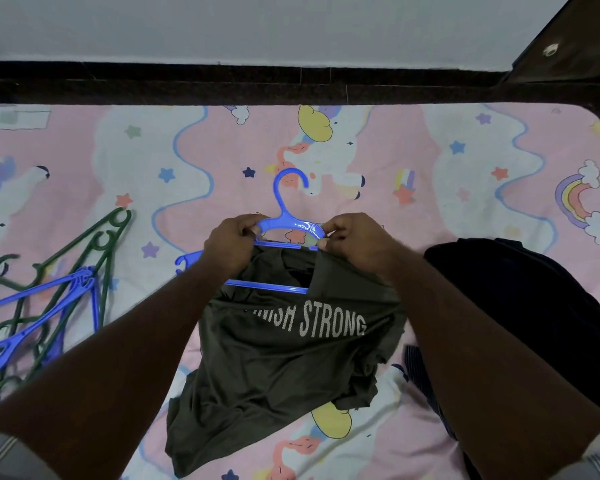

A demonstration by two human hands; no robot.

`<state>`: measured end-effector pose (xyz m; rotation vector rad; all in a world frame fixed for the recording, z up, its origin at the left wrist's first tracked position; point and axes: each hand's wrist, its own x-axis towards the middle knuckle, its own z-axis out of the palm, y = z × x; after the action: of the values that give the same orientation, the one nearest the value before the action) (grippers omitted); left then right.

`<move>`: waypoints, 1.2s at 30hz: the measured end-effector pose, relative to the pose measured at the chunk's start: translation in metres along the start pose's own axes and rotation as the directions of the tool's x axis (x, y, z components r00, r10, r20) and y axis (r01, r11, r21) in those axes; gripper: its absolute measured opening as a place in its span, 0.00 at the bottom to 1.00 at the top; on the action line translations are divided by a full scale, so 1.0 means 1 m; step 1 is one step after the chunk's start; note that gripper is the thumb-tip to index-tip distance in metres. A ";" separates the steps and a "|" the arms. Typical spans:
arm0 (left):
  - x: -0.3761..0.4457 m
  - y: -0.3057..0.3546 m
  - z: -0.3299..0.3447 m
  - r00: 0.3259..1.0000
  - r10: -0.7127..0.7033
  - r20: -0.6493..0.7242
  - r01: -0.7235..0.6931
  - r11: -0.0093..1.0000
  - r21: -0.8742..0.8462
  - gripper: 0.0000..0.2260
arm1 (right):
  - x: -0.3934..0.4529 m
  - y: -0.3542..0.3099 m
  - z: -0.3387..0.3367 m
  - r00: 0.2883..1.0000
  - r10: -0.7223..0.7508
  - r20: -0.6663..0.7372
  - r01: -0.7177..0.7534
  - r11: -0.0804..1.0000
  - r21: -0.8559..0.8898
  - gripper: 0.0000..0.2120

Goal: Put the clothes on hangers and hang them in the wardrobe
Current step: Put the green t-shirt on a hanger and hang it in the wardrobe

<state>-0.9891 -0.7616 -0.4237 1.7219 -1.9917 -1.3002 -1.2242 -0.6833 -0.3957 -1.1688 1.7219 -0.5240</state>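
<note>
An olive green T-shirt with the print "FINISH STRONG" lies on the bed in the middle of the view. A blue plastic hanger pokes out of its neck, hook pointing away from me; its lower bars show through the collar opening. My left hand grips the collar and the hanger's left shoulder. My right hand pinches the collar at the hanger's right shoulder. The hanger's left tip sticks out beside my left wrist.
The bed has a pink unicorn-print sheet. A pile of spare blue and green hangers lies at the left. A dark garment is heaped at the right. A dark bed frame and a wall run along the far side.
</note>
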 end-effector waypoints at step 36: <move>-0.003 -0.019 0.070 0.982 -0.142 -0.128 0.167 0.963 0.213 0.07 | -0.036 0.068 -0.038 0.965 0.161 -0.208 -0.160 0.987 0.022 0.12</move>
<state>-1.0210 -0.7244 -0.4776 2.0406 -2.0402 -1.0272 -1.2865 -0.6268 -0.4128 -0.9875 1.9754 -0.5668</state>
